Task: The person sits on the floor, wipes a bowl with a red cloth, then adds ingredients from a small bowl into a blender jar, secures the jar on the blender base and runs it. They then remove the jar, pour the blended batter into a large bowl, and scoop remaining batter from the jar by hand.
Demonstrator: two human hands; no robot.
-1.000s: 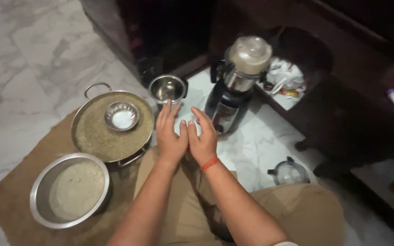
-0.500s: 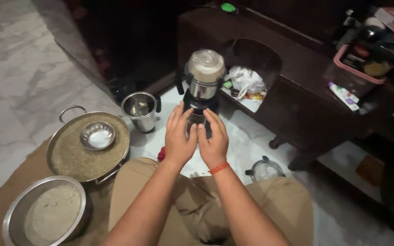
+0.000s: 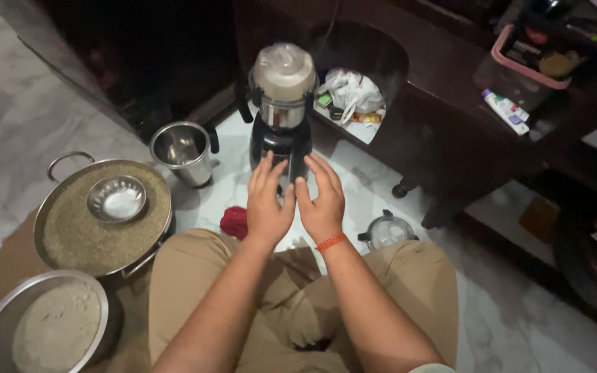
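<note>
My left hand (image 3: 268,200) and my right hand (image 3: 322,199) are held side by side, fingers spread, empty, just in front of a black mixer grinder (image 3: 279,141) standing on the marble floor. The fingertips reach the base of the grinder. Its steel jar (image 3: 283,90) with a clear lid sits on top and holds pale ground stuff. A red thread is tied round my right wrist.
An empty steel jar (image 3: 179,150) stands left of the grinder. A wide pan of grain (image 3: 77,235) holds a small steel bowl (image 3: 117,199). A steel bowl of flour (image 3: 43,328) is at lower left. A clear lid (image 3: 387,231) and a red cloth (image 3: 234,221) lie by my knees. Dark furniture stands behind.
The view has shifted so the grinder now sits higher in the middle. Both hands have moved from near the empty steel jar to the front of the grinder, still empty.
</note>
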